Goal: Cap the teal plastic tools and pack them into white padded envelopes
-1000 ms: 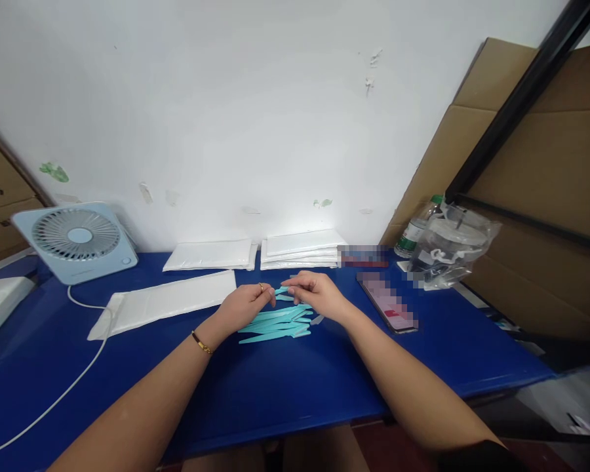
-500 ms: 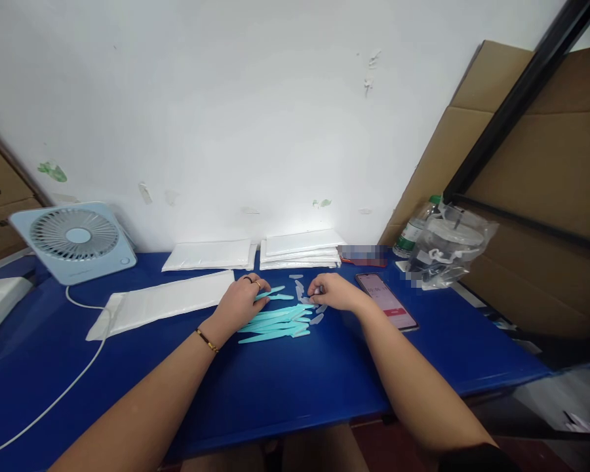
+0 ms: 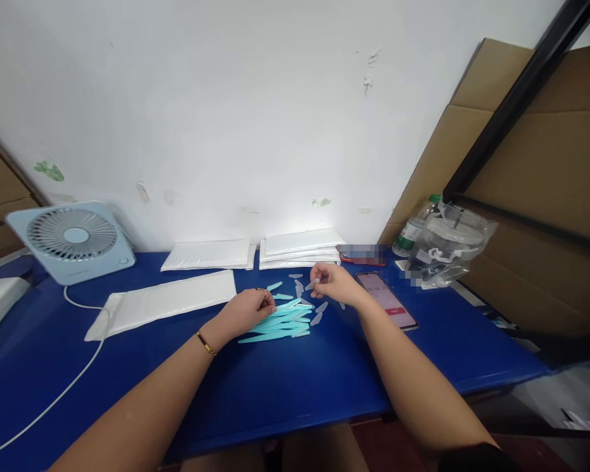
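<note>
A pile of thin teal plastic sticks (image 3: pixel 280 322) lies on the blue table (image 3: pixel 295 387) in front of me. Several small clear caps (image 3: pixel 317 318) are scattered just right of and behind the pile. My left hand (image 3: pixel 248 308) rests at the pile's left end, fingers curled and pinching the end of one teal stick. My right hand (image 3: pixel 335 284) is raised slightly behind the pile and pinches a small clear cap between thumb and fingertips.
White padded envelopes lie flat (image 3: pixel 170 300) and in stacks (image 3: pixel 299 248) near the wall. A pale blue fan (image 3: pixel 73 237) with a white cable stands at the left. A phone (image 3: pixel 386 299), a bottle (image 3: pixel 413 229), a clear bag (image 3: pixel 450 246) and cardboard are on the right.
My hands have separated. The right hand went right to the scattered caps and rose with one pinched. The left hand dropped back onto the stick pile.
</note>
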Available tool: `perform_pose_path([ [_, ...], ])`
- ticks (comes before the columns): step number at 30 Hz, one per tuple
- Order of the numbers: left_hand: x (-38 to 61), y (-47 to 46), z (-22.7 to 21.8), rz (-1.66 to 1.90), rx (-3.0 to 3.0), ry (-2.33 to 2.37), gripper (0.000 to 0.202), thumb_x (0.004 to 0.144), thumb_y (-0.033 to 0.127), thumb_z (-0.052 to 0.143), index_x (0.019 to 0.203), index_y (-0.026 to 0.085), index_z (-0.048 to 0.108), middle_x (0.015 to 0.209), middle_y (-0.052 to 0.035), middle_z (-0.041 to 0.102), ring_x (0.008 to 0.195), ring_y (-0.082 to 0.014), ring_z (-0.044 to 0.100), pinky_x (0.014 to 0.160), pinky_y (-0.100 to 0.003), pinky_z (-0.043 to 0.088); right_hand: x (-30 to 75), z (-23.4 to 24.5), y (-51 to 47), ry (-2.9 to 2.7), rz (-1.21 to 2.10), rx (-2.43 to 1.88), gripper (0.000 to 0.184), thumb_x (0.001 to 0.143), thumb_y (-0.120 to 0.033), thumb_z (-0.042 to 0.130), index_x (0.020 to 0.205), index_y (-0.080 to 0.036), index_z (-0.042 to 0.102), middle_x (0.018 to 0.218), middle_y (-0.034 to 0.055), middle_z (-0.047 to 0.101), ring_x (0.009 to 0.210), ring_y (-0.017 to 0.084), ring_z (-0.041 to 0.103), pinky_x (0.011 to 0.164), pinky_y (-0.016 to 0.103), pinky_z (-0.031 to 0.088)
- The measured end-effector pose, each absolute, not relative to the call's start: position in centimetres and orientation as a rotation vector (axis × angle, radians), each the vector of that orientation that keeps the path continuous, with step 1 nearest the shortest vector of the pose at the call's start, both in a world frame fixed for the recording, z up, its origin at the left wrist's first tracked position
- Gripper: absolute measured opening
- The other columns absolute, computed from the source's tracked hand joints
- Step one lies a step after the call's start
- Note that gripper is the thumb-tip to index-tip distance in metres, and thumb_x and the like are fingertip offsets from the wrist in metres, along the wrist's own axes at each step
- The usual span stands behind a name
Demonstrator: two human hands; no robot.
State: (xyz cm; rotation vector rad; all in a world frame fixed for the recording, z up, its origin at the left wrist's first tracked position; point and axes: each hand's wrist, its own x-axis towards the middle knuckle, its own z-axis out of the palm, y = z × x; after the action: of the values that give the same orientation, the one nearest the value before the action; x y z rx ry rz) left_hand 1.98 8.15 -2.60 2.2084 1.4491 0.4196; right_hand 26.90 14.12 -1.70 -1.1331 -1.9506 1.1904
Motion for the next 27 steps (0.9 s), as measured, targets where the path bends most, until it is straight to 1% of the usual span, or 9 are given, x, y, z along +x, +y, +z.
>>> perform_pose_path([
  [5, 1.67, 8.37, -2.46, 0.515, 2.141, 1.479, 0.026, 0.083, 0.042, 0.044, 0.082, 0.020, 0.059, 0.070, -0.0008, 0.061, 0.063, -0.0150, 0.054, 0.055, -0.024, 0.036, 27.40, -1.14, 14.22, -1.844, 1.356, -1.055, 0.023, 0.066, -0.026, 0.069, 0.074, -0.016, 0.050, 0.061, -0.0006, 0.060, 0.063, 0.018, 0.068, 0.051, 0.021, 0.049],
  [10, 1.39, 8.41, -2.05, 0.555, 2.122, 1.517, 0.030, 0.084, 0.045, 0.043, 0.083, 0.020, 0.059, 0.069, 0.0003, 0.059, 0.062, -0.0145, 0.051, 0.054, -0.024, 0.035, 27.03, -0.95, 13.91, -1.832, 1.408, -0.975, 0.027, 0.065, -0.031, 0.072, 0.075, -0.015, 0.053, 0.063, 0.0020, 0.065, 0.063, 0.017, 0.067, 0.050, 0.021, 0.048],
  [14, 1.45, 8.33, -1.95, 0.599, 2.123, 1.497, 0.028, 0.083, 0.045, 0.043, 0.081, 0.020, 0.058, 0.068, 0.0006, 0.059, 0.061, -0.0142, 0.050, 0.054, -0.024, 0.034, 26.56, -1.08, 13.72, -1.836, 1.404, -0.967, 0.027, 0.066, -0.032, 0.072, 0.081, -0.015, 0.057, 0.068, 0.0028, 0.067, 0.062, 0.015, 0.067, 0.051, 0.021, 0.047],
  [16, 1.52, 8.31, -1.90, 0.638, 2.062, 1.471, 0.027, 0.084, 0.044, 0.042, 0.082, 0.020, 0.056, 0.066, 0.0012, 0.058, 0.059, -0.0135, 0.051, 0.054, -0.024, 0.034, 26.53, -1.10, 13.78, -1.834, 1.362, -0.979, 0.028, 0.067, -0.032, 0.072, 0.086, -0.014, 0.061, 0.065, 0.0022, 0.067, 0.058, 0.014, 0.065, 0.049, 0.020, 0.046],
  [18, 1.56, 8.31, -1.82, 0.667, 1.944, 1.420, 0.027, 0.084, 0.044, 0.041, 0.084, 0.021, 0.053, 0.067, 0.0019, 0.059, 0.056, -0.0120, 0.051, 0.053, -0.023, 0.036, 26.56, -1.06, 13.86, -1.825, 1.299, -0.978, 0.027, 0.068, -0.033, 0.071, 0.086, -0.014, 0.065, 0.062, 0.0024, 0.066, 0.056, 0.013, 0.064, 0.048, 0.020, 0.045],
  [20, 1.55, 8.36, -1.76, 0.675, 1.839, 1.387, 0.027, 0.084, 0.044, 0.039, 0.084, 0.020, 0.052, 0.071, 0.0018, 0.059, 0.051, -0.0103, 0.048, 0.050, -0.022, 0.036, 26.58, -0.96, 13.88, -1.796, 1.253, -0.945, 0.025, 0.067, -0.033, 0.072, 0.083, -0.013, 0.067, 0.064, 0.0037, 0.068, 0.060, 0.014, 0.065, 0.053, 0.022, 0.047],
  [22, 1.47, 8.46, -1.77, 0.687, 1.818, 1.391, 0.026, 0.084, 0.043, 0.039, 0.083, 0.020, 0.051, 0.073, 0.0011, 0.059, 0.050, -0.0096, 0.044, 0.049, -0.022, 0.034, 26.57, -0.87, 13.83, -1.762, 1.243, -0.907, 0.024, 0.065, -0.032, 0.074, 0.081, -0.014, 0.068, 0.068, 0.0049, 0.070, 0.066, 0.016, 0.067, 0.061, 0.026, 0.051],
  [24, 1.32, 8.59, -1.88, 0.709, 1.859, 1.414, 0.024, 0.083, 0.040, 0.039, 0.080, 0.020, 0.052, 0.071, 0.0013, 0.058, 0.052, -0.0102, 0.042, 0.050, -0.022, 0.034, 26.58, -0.82, 13.77, -1.748, 1.253, -0.889, 0.024, 0.064, -0.031, 0.075, 0.080, -0.014, 0.069, 0.070, 0.0053, 0.071, 0.070, 0.018, 0.068, 0.066, 0.029, 0.052],
  [27, 1.09, 8.72, -2.07, 0.733, 1.913, 1.422, 0.021, 0.083, 0.036, 0.039, 0.079, 0.021, 0.052, 0.070, 0.0025, 0.057, 0.056, -0.0111, 0.043, 0.052, -0.022, 0.034, 26.70, -0.83, 13.79, -1.768, 1.263, -0.880, 0.025, 0.063, -0.030, 0.075, 0.080, -0.014, 0.069, 0.072, 0.0055, 0.071, 0.071, 0.018, 0.068, 0.069, 0.030, 0.053],
])
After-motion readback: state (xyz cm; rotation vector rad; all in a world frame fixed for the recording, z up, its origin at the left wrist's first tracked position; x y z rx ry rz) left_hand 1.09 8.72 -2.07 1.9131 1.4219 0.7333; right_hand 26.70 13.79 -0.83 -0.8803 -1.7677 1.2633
